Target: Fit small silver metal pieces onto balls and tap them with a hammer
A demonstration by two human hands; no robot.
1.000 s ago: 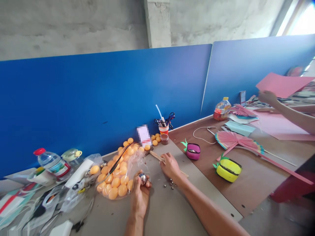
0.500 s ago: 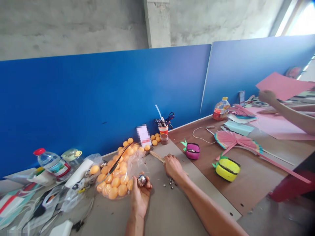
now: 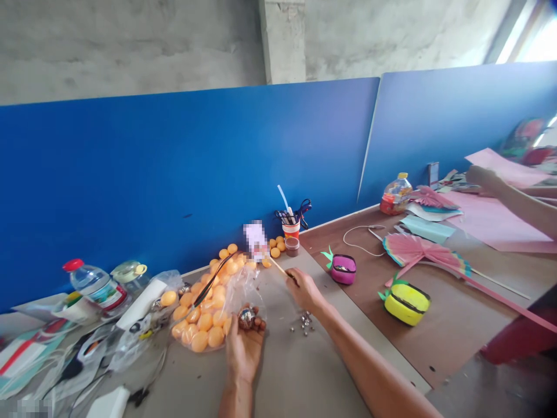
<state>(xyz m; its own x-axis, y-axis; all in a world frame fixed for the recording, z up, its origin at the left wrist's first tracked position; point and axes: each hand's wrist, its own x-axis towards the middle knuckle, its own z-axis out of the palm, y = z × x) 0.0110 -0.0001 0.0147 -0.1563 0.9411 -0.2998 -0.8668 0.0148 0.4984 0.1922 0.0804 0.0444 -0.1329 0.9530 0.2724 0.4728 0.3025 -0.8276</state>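
My left hand (image 3: pixel 244 351) is palm up with its fingers curled round a shiny metal ball (image 3: pixel 246 318). Between the fingers of my right hand (image 3: pixel 302 287) is a thin wooden stick (image 3: pixel 278 266), pointing up and left toward the back. What lies at its far tip is too small to make out. Small steel balls (image 3: pixel 306 319) are scattered on the grey tabletop (image 3: pixel 300 371) below my right wrist. Beside my left hand sits a clear plastic bag of orange balls (image 3: pixel 206 322).
At the back stand a cup of pens (image 3: pixel 290 229) and a small round tub (image 3: pixel 292 247). Purple (image 3: pixel 343 269) and yellow (image 3: pixel 408 303) pouches lie to the right. Bottles (image 3: pixel 98 288) and cables crowd the left. Another person's hand (image 3: pixel 481 176) holds pink paper at far right.
My right hand has lifted the wooden stick off the tabletop, and its angle is steeper. The metal ball in my left hand has shifted slightly left and up. The other person's pink paper has lowered.
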